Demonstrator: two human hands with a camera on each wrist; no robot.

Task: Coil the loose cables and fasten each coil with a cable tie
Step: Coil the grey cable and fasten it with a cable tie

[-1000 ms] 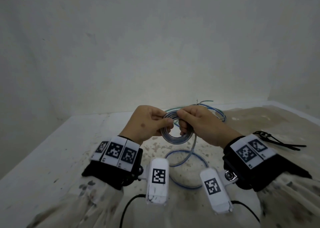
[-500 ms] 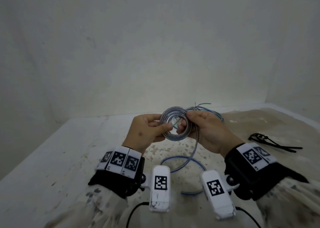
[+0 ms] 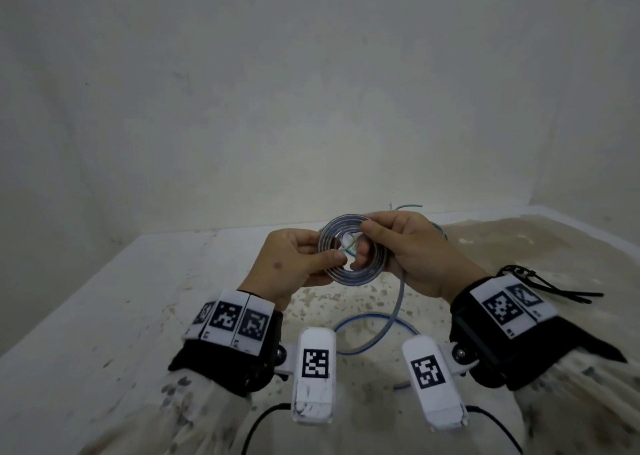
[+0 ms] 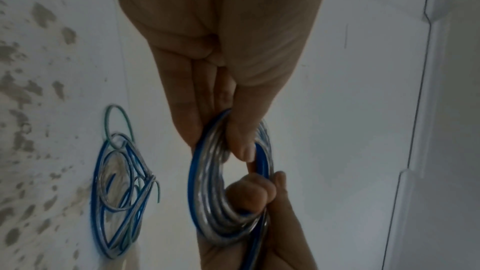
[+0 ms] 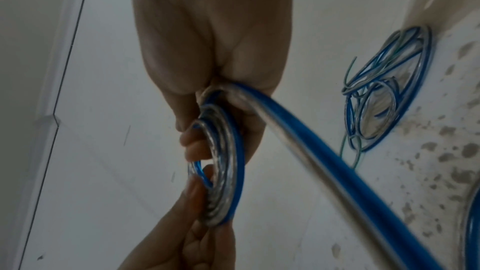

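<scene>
A small coil of grey-and-blue cable is held upright above the surface, its flat face towards me. My left hand pinches its left side, thumb in front. My right hand grips the right side, fingers curled through the middle. The uncoiled tail drops from under my right hand to a loose loop on the surface. A bundle of black cable ties lies to the right, beyond my right wrist.
Another rough coil of blue and grey cable with thin green wire ends lies on the surface behind my hands. The white surface is speckled with brown stains. Walls close it in at the back and right.
Both hands have lifted the coil and turned it to face me. The loose loop on the surface has shrunk as more cable has been wound on.
</scene>
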